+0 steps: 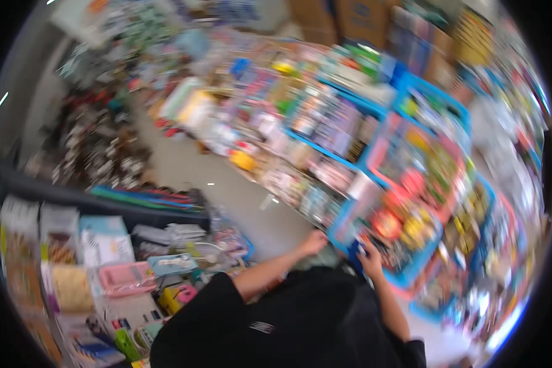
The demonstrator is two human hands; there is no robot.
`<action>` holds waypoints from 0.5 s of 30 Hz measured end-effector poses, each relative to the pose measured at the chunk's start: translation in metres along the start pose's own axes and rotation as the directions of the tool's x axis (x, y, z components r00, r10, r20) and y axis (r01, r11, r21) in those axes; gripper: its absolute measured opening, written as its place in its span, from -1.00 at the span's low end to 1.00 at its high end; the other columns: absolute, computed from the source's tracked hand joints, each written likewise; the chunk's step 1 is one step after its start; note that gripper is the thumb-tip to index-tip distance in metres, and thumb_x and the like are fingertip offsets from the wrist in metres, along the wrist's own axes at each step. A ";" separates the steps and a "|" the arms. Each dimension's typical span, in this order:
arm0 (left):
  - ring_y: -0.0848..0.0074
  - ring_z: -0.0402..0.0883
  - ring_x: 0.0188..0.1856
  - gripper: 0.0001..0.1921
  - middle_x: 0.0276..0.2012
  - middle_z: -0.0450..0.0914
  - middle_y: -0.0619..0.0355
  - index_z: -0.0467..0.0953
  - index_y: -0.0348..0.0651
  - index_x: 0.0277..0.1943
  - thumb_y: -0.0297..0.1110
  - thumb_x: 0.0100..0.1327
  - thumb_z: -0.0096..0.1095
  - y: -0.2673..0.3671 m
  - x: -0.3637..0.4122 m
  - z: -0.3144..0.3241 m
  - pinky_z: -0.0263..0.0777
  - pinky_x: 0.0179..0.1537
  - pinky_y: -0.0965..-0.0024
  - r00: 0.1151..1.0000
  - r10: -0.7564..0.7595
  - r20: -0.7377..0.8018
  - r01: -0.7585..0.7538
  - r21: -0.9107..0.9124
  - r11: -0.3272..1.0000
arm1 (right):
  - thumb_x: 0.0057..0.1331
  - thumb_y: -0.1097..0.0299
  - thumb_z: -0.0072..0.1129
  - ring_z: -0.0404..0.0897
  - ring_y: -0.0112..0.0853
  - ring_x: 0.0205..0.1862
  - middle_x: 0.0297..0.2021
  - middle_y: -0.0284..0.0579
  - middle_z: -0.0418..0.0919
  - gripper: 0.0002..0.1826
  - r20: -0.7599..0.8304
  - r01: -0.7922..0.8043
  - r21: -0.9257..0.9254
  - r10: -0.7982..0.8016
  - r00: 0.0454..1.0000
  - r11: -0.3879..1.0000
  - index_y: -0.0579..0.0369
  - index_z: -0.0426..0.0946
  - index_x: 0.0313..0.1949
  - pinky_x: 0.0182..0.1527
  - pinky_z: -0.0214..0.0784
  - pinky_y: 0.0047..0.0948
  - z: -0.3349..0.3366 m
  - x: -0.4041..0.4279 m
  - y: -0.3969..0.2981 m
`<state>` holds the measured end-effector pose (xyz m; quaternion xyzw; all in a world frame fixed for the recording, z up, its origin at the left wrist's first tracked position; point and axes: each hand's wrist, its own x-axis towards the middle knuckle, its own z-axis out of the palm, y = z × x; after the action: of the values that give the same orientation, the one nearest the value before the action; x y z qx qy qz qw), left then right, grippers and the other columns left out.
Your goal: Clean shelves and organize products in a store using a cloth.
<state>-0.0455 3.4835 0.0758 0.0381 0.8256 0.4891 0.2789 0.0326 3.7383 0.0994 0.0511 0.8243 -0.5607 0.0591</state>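
Note:
My left hand is out in front of my black shirt, beside the near corner of a blue plastic basket; blur hides whether it holds anything. Close to that basket's left side, my right hand has its fingers on a small dark blue item, whose kind cannot be told. Red and yellow packaged goods lie in the basket. Just beyond stands a pink basket with yellow, green and red packets.
A display of small packaged goods runs diagonally ahead. More blue baskets stand at the right, cardboard boxes behind. Grey floor forms an aisle. At the left are dark clustered items and shelves with a pink tray.

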 end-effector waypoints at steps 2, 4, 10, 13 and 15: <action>0.44 0.55 -0.34 -0.87 -0.42 0.59 0.06 0.55 -0.30 -0.29 -0.49 0.12 0.11 0.012 -0.007 0.015 0.45 -0.28 0.34 0.998 -0.007 0.060 0.014 -0.124 0.992 | 0.00 0.33 0.23 0.54 -0.26 -0.30 -0.42 0.01 0.56 -0.69 0.023 -0.183 -0.073 0.185 0.983 0.980 0.23 0.56 -0.26 -0.20 0.34 -0.33 -0.025 -0.020 0.022; 0.45 0.54 -0.32 -0.81 -0.35 0.59 0.10 0.49 -0.30 -0.16 -0.46 0.16 0.11 0.015 -0.010 0.033 0.45 -0.26 0.38 0.985 -0.105 0.137 0.110 -0.035 0.993 | 0.01 0.28 0.20 0.60 -0.11 -0.23 -0.32 0.12 0.60 -0.68 -0.010 -0.354 -0.037 0.353 0.935 0.935 0.14 0.59 -0.22 -0.12 0.40 -0.27 -0.049 -0.047 0.035; 0.17 0.49 0.02 -0.64 -0.05 0.49 -0.11 0.37 -0.32 0.06 -0.58 0.15 0.01 0.093 -0.002 0.078 0.37 0.04 0.27 0.960 0.228 0.163 -0.263 0.240 0.934 | 0.01 0.33 0.13 0.56 0.03 -0.22 -0.33 0.18 0.58 -0.71 -0.434 -0.489 -0.021 0.433 0.790 0.872 0.19 0.57 -0.27 -0.13 0.39 -0.20 -0.090 -0.052 0.021; 0.05 0.35 0.15 -0.46 0.17 0.30 -0.14 0.29 -0.30 0.18 -0.64 0.04 -0.05 0.127 0.012 0.096 0.27 0.15 0.20 0.861 0.456 0.225 -0.506 0.483 0.715 | 0.09 0.55 0.06 0.48 0.00 -0.17 -0.22 0.12 0.47 -0.79 -0.780 -0.250 0.021 0.172 0.602 0.968 0.16 0.47 -0.23 -0.12 0.32 -0.16 -0.100 -0.014 -0.012; 0.07 0.36 0.14 -0.44 0.19 0.28 -0.10 0.27 -0.32 0.19 -0.63 0.03 -0.04 0.154 0.030 0.103 0.30 0.14 0.21 0.827 0.482 0.289 -0.556 0.541 0.630 | 0.03 0.56 0.06 0.47 0.00 -0.18 -0.23 0.07 0.46 -0.78 -0.734 -0.184 -0.146 0.018 0.679 0.972 0.13 0.49 -0.26 -0.11 0.32 -0.13 -0.092 0.006 -0.001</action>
<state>-0.0518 3.6542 0.1527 0.3897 0.8727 0.2554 0.1462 0.0232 3.8234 0.1332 0.3086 0.8296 -0.4007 -0.2367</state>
